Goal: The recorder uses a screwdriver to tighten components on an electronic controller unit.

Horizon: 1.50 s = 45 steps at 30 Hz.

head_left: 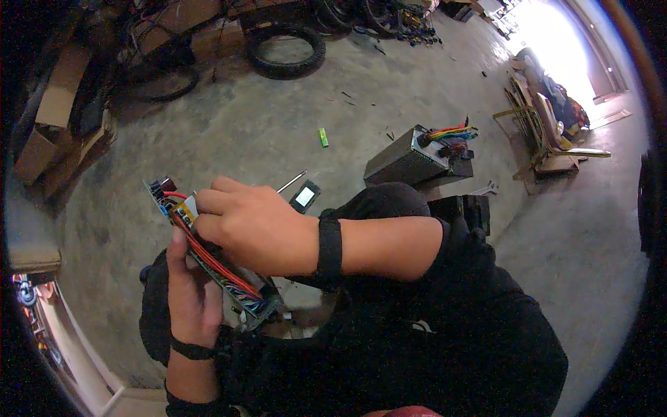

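Observation:
A long circuit board [236,286] with bundled red wires [212,257] lies slantwise over my lap. My left hand [196,299] grips it from the near left side, thumb up along its edge and the other fingers partly hidden beneath. Above the board, my right hand [246,226] is closed, its fingertips down at a yellow-wrapped component [186,210]. Whatever is between those fingertips is hidden by the hand. Blue and dark parts stand at the board's far end. Beyond the right wrist, a screwdriver [292,181] and a small black block with a white label [304,197] rest on the floor.
A grey metal box with coloured cables [410,158] stands ahead to the right, with a wrench [484,189] near it. A small green object [323,137] lies farther off. Tyres [285,52] are at the back, cardboard [64,104] at left, a chair frame [549,132] at right.

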### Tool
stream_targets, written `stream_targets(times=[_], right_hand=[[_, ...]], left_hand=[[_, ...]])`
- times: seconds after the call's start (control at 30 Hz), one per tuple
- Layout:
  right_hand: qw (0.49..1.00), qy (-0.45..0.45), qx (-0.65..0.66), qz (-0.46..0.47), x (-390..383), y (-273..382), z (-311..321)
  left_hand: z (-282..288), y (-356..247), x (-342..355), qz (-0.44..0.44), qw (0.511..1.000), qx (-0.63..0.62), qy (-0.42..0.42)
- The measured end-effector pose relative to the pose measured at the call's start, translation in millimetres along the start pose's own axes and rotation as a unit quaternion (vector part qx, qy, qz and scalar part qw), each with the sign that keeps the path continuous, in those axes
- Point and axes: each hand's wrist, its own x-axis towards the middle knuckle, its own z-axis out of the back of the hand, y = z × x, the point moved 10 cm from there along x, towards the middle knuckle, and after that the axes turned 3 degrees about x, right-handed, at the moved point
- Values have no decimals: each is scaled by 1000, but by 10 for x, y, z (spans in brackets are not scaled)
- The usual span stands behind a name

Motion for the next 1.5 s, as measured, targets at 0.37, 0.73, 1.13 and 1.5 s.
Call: stream_targets(times=[0.37,0.73,1.13,1.5], right_hand=[[1000,-3,5,-19,14,-35,11],[999,23,16,-17,31,-39,-43],[999,17,36,-14,40,-60,-43],[999,26,30,-13,137,-85,-166]], left_hand=[[285,208,43,89,995,-6,-43],[257,187,120,63,998,17,0],[203,173,66,61,998,-14,9],[207,177,152,71,996,-62,4]])
